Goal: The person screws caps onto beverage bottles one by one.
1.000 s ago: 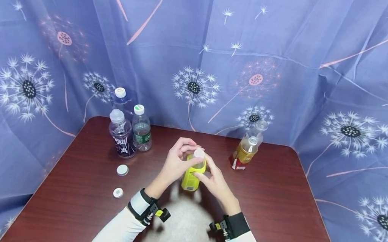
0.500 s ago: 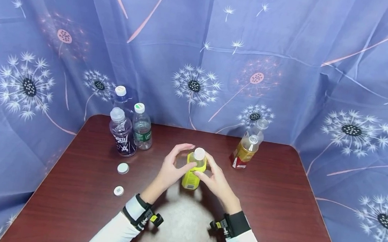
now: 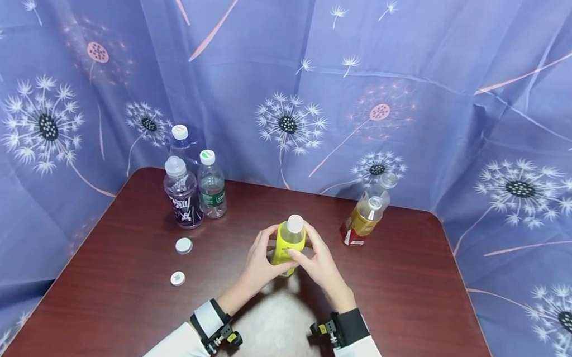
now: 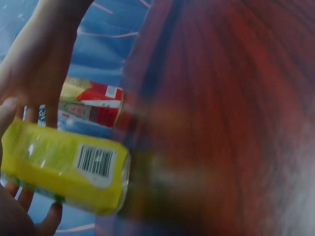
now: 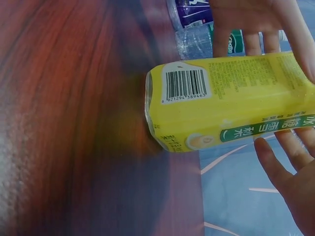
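Observation:
Upright in the middle of the head view is a bottle [image 3: 284, 245] with a yellow label and a white cap [image 3: 295, 223]. My left hand [image 3: 263, 266] holds its left side, thumb across the front, fingers reaching behind. From the right my right hand [image 3: 323, 264] grips the body, its thumb pressed on the label below the shoulder. Both wrist views show the label's barcode near the base; in the right wrist view the yellow bottle [image 5: 236, 93] also shows a green strip with characters. Whether the base touches the table is hard to tell.
Back left stand a purple-labelled bottle [image 3: 183, 201], a green-labelled bottle [image 3: 212, 192] and another capped bottle [image 3: 180, 142] behind. Two loose white caps, a larger cap [image 3: 184, 245] and a smaller cap [image 3: 178, 279], lie left. Bottles, including a gold-and-red one [image 3: 361, 221], stand back right.
My left hand has come down from beside the white cap, opened away from the bottle, then closed in around its body. The right hand keeps its hold, and the cap stays on.

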Available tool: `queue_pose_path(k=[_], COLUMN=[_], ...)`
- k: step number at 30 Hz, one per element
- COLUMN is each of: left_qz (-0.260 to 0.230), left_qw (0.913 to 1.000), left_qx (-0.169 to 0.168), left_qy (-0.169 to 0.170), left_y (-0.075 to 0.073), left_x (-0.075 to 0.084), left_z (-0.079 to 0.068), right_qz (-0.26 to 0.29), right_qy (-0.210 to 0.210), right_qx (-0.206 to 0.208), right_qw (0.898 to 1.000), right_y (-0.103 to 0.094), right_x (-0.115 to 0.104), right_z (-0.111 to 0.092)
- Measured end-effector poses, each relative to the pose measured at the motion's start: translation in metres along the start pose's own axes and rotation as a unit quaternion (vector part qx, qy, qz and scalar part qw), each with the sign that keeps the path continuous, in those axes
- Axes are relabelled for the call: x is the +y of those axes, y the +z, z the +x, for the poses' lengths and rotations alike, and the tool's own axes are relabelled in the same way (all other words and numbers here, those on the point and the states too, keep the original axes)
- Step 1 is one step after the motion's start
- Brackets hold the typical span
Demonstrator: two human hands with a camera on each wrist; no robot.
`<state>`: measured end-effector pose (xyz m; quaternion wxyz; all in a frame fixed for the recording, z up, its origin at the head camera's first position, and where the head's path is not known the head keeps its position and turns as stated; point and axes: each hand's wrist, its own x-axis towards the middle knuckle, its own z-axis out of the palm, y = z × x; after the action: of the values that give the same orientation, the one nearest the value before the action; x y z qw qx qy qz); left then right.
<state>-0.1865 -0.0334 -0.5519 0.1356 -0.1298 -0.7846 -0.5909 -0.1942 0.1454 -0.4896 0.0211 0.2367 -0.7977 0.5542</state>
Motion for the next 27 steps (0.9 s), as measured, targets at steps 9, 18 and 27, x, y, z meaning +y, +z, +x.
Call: queue_pose_path(k=[9, 18, 27], left_qz=[0.013, 0.016, 0.061], left_qw=[0.9992, 0.9987, 0.9922], left_qx=[0.038, 0.047, 0.109], left_qy=[0.003, 0.004, -0.003], left_y=[0.010, 0.009, -0.015], left_x=[-0.002, 0.000, -0.008], left_z=[-0.004, -0.006, 0.003], right_qz=[-0.012, -0.004, -0.010], right_qy=[-0.003, -0.016, -0.046], right_qx=[0.012, -0.001, 0.022], right_qw=[1.000, 1.000, 0.999], right_y=[0.003, 0.002, -0.008], right_x=[-0.001, 0.000, 0.011], right_z=[-0.001, -0.004, -0.017])
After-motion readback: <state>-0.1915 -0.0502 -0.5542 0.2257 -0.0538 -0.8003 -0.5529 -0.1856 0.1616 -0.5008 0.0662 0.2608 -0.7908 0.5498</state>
